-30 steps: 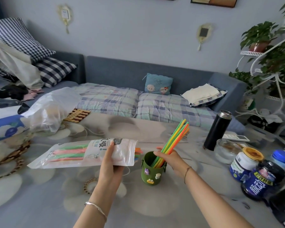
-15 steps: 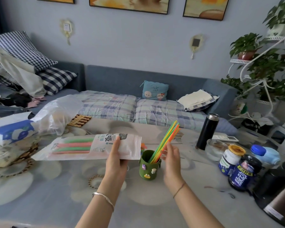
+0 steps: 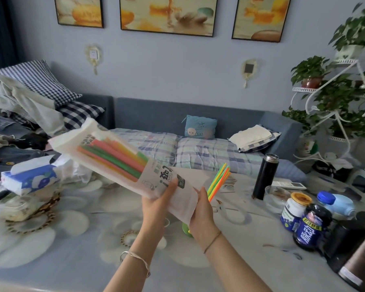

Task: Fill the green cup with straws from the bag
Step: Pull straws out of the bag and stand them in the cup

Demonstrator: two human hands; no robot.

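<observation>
Bag (image 3: 114,157) | left hand (image 3: 156,209) grips it | right hand (image 3: 201,216) fingers (image 3: 200,193) pinch end

Sliver only of green plastic cup (image 3: 186,230) behind my right hand (image 3: 201,213), white plastic bag (image 3: 185,197) | neon straws (image 3: 218,181): bases hidden | brown cylindrical vessel (image 3: 361,263) cropped

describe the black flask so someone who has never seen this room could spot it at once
Look at the flower-patterned table in front of the blue sofa, toward its far right side. Just left of a clear glass bowl stands the flask. It is the only tall, slim black cylinder with a silver top, rising well above the squat jars nearby.
</observation>
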